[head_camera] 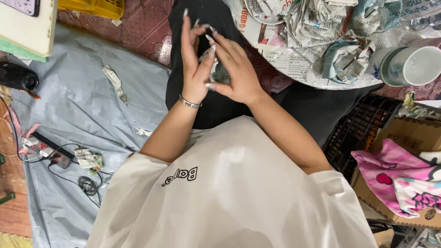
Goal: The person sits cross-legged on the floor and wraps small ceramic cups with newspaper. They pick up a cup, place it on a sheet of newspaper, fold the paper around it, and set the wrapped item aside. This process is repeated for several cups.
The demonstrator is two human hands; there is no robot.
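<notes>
My left hand and my right hand are pressed together over my lap, above my black trousers. Between them they clasp a small crumpled wad of newspaper, mostly hidden by the palms and long nails. A silver bracelet circles my left wrist. I wear a white shirt.
Crumpled newspaper balls and a white cup lie on spread newspaper at upper right. A cardboard box with pink cloth and a dark crate sit at right. A grey sheet with a power strip, cables and paper scraps covers the left.
</notes>
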